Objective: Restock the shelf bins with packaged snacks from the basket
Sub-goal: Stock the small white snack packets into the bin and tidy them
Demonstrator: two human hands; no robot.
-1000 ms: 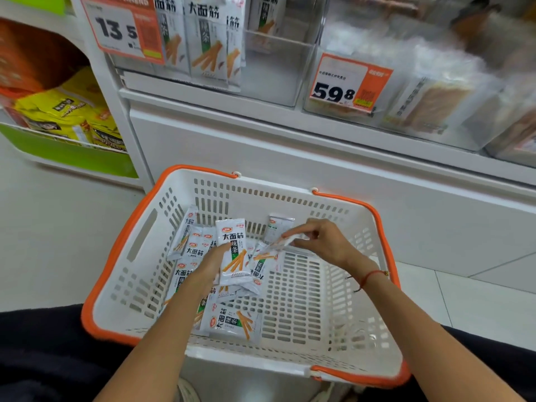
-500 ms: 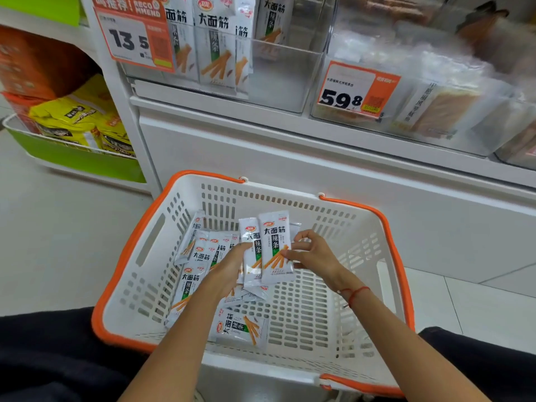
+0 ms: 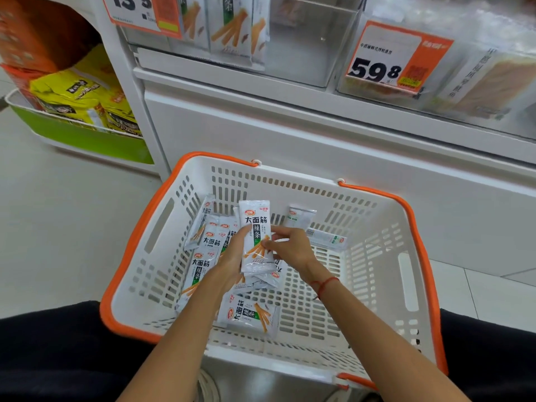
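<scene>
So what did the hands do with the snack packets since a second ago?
The right hand picked up a packet and brought it to the left hand, which now grips an upright stack of packets, steadied by the right fingers. The other packets stayed lying in the basket.

Setting: retail shop, snack aisle. Evidence: white shelving unit (image 3: 290,134) carrying clear plastic bins (image 3: 304,50) stocked with identical packaged snacks (image 3: 232,27). Orange-and-white price tags clipped to the bin fronts, 1 reading "59 8" (image 3: 397,58), another partly cut off, "13 5" (image 3: 142,13). Adjacent green-fronted shelf (image 3: 87,137) holds yellow bags (image 3: 75,97). A white shopping basket with orange rim (image 3: 417,227) sits on pale tiled floor (image 3: 58,213).
</scene>
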